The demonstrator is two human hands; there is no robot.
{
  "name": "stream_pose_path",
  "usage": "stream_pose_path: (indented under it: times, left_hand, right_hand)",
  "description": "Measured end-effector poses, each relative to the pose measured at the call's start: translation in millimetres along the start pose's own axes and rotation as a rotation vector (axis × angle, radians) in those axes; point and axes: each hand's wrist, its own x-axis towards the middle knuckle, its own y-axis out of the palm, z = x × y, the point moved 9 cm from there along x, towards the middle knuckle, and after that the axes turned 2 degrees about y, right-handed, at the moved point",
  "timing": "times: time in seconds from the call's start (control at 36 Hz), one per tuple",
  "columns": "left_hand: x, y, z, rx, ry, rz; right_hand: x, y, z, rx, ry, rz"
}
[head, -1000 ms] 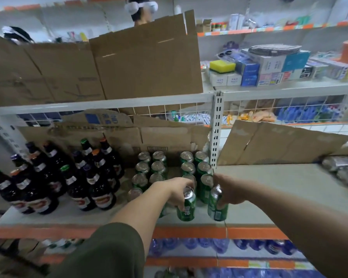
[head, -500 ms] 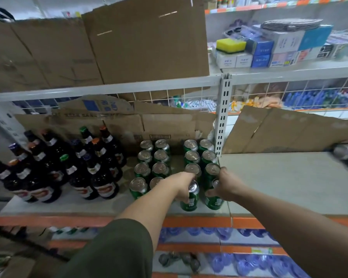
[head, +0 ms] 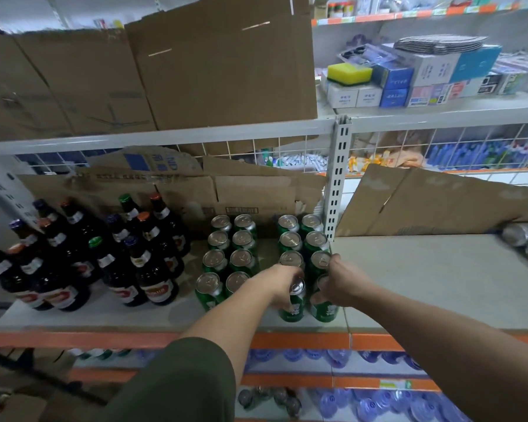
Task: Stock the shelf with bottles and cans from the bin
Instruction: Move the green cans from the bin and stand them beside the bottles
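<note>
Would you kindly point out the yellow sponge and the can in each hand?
yellow sponge [head: 349, 72]: head view, its top face.
left-hand can [head: 294, 309]: head view, green side.
right-hand can [head: 325, 310]: head view, green side.

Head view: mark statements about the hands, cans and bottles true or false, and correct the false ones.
1. The left hand grips the left green can. True.
2. The right hand holds nothing. False: it grips the right green can.
3. The dark bottles stand to the right of the cans. False: they stand to the left of them.
4. A yellow sponge sits on white boxes on the shelf above. True.
</note>
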Motion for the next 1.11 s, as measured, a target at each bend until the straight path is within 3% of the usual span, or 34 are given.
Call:
stream_pose_path:
  times: [0.22, 0.42, 1.11]
  left_hand:
    - [-3, 4, 3, 0.072, -0.024, 0.052]
    - [1, -1, -14, 0.378, -0.007, 0.061]
    - [7, 5, -5, 0.368, -0.009, 0.172]
  right_hand:
    - [0, 5, -2, 0.039, 0.009, 0.026]
    - [1, 1, 3, -0.026, -0.002, 0.044]
    - [-3, -4, 13, -0.109, -0.086, 0.052]
